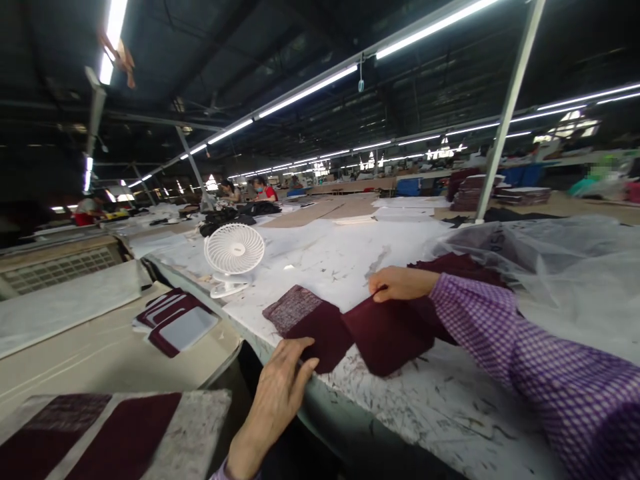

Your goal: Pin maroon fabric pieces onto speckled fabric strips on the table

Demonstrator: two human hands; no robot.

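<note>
My right hand [400,285] pinches the upper edge of a maroon fabric piece [393,337], which hangs slightly raised over the white table [345,253]. Beside it on the left lies another maroon fabric piece [323,333], with a speckled patch [294,310] at its far end. My left hand [286,377] rests near that piece's front edge, thumb and fingers apart, nothing held. Partly hidden behind my right sleeve is a further heap of maroon fabric [463,267].
A small white fan [234,252] stands left on the table. Clear plastic sheeting [560,267] covers the right. Maroon pieces with pale panels [175,321] lie on the lower left surface; a board with maroon strips [200,427] sits nearer. A metal post [510,107] rises behind.
</note>
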